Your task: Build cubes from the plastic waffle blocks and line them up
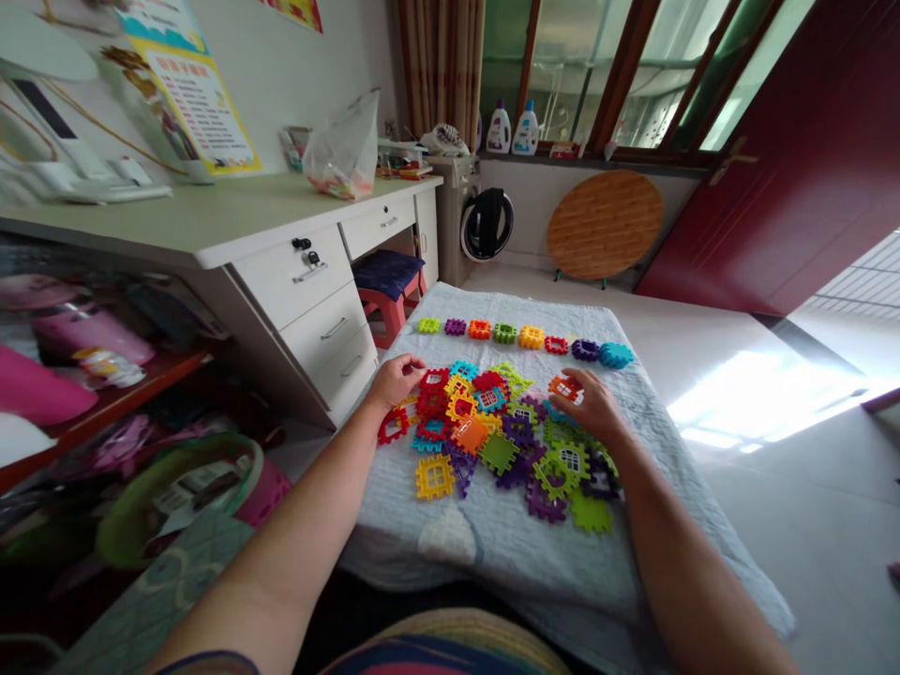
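Observation:
Orange plastic interlocking building tile (pixel 564 388), with a window grid, is gripped by the fingers of my right hand (pixel 592 405) at the pile's right side. My left hand (pixel 397 381) is at the pile's left edge beside a red tile (pixel 434 380). Its thumb and fingers are drawn together; whatever may be between them is hidden. The loose notched tiles overlap between my hands, among them a yellow window tile (pixel 434 476), a solid orange tile (pixel 469 434) and a lime tile (pixel 591 512). Beyond them, a row of small stacks runs from lime (pixel 428 325) to teal (pixel 616 354).
A pale blue cloth (pixel 506 553) covers the low table. On the left stand a white desk (pixel 281 211) with drawers, a stool (pixel 390 274) and a green basket (pixel 116 525). A washing machine (pixel 450 211) and round wooden board (pixel 605 223) are at the back.

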Available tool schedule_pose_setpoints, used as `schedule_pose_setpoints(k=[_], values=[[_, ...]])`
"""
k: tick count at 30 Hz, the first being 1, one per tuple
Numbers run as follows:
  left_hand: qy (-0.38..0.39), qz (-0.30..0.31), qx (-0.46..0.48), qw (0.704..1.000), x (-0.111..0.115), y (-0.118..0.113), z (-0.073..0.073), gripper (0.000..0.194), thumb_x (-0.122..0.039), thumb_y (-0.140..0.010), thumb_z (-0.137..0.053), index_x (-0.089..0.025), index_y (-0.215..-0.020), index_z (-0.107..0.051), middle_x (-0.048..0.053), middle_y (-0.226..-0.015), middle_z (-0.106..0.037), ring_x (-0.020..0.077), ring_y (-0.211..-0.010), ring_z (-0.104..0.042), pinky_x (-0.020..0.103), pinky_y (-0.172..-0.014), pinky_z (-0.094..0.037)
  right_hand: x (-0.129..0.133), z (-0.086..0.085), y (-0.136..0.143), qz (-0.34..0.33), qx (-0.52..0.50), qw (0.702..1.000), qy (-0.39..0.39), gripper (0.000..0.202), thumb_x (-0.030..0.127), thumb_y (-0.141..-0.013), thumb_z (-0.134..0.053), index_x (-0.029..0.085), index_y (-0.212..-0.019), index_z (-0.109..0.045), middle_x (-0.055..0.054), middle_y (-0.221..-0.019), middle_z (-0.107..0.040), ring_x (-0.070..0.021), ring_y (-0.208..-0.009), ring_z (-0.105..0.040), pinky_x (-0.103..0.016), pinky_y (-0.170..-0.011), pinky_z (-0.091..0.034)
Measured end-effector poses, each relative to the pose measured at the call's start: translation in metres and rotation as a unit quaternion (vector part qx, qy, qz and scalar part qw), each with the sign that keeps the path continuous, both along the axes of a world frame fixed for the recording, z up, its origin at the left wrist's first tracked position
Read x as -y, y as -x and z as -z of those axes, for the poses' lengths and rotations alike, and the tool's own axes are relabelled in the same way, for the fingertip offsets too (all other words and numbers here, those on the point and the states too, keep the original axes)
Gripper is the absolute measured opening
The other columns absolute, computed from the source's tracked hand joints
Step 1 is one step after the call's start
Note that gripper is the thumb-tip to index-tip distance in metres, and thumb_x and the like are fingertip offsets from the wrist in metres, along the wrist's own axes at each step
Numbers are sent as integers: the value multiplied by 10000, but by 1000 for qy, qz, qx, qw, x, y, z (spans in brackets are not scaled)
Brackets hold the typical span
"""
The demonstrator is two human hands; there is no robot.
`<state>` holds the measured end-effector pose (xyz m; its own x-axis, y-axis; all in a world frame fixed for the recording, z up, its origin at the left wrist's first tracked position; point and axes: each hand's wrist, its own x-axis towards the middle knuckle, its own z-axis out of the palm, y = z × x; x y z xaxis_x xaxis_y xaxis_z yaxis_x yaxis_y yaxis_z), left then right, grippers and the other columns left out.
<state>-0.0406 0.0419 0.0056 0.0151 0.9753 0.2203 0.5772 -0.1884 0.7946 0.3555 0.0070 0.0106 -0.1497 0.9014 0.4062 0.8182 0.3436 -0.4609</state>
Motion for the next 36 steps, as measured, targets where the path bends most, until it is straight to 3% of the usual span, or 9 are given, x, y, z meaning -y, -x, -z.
schedule_pose_setpoints(k=[3,5,7,10,13,19,26,32,36], values=[[14,-14,22,1000,0,-1,-7,297,-363,-730,-571,-145,-904,-672,32,-795,-667,174,-758,-606,299,-748,-494,2,-5,9,-21,-11,1000,-3,534,522,-767,-647,176,-1170,-595,-103,-1011,-633,-246,-893,-628,-399,-834,-501],[11,3,8,1000,6,-5,-22,317,-361,-732,-586,-145,-950,-666,55,-896,-675,196,-857,-618,321,-795,-497,4,-7,16,-31,-7,999,4,539,536,-770,-647,172,-1164,-601,-111,-1016,-638,-249,-896,-631,-400,-837,-501],[-28,97,-37,994,20,-14,-43,327,-354,-742,-621,-173,-1012,-659,70,-1094,-656,215,-1027,-594,350,-913,-468,6,-7,20,-37,0,999,15,552,550,-773,-643,164,-1165,-603,-115,-1006,-644,-251,-888,-635,-400,-828,-504],[-67,264,-139,952,52,-36,-72,420,-340,-735,-696,-219,-1132,-628,64,-1260,-603,233,-1202,-508,396,-1069,-354,8,-8,24,-38,2,999,31,564,552,-772,-645,155,-1170,-601,-115,-988,-654,-245,-856,-640,-395,-801,-507],[-77,347,-258,899,79,-58,-81,542,-320,-677,-759,-238,-1189,-599,68,-1321,-573,284,-1251,-454,454,-1090,-309,10,-13,28,-44,-14,998,39,571,544,-763,-657,164,-1185,-593,-105,-969,-664,-226,-798,-640,-391,-777,-508],[-82,346,-346,868,89,-72,-66,513,-257,-700,-711,-201,-1193,-584,96,-1199,-619,285,-1126,-531,433,-1006,-363,20,-29,51,-133,-52,989,49,567,504,-742,-704,209,-1207,-570,-72,-948,-672,-187,-760,-623,-344,-735,-510],[-110,293,-380,871,87,-70,-68,503,-390,-656,-756,-189,-1098,-624,95,-1035,-605,289,-996,-549,427,-925,-407,20,-24,69,-193,-47,977,73,578,471,-742,-719,220,-1233,-547,-84,-1070,-654,-205,-866,-629,-354,-774,-519],[-64,282,-304,908,85,-66,-69,95,-213,-802,-597,-185,-883,-638,63,-927,-648,222,-882,-589,354,-835,-448,23,-27,62,-186,-92,974,92,381,367,-869,-567,198,-1211,-549,-87,-1049,-683,-195,-916,-652,-356,-825,-521],[-26,268,-169,948,80,-72,-80,146,-211,-828,-549,-205,-931,-651,38,-941,-672,189,-862,-615,311,-804,-472,22,-28,55,-150,-109,979,82,315,306,-885,-512,206,-1178,-569,-81,-1043,-697,-196,-912,-659,-371,-841,-518]])
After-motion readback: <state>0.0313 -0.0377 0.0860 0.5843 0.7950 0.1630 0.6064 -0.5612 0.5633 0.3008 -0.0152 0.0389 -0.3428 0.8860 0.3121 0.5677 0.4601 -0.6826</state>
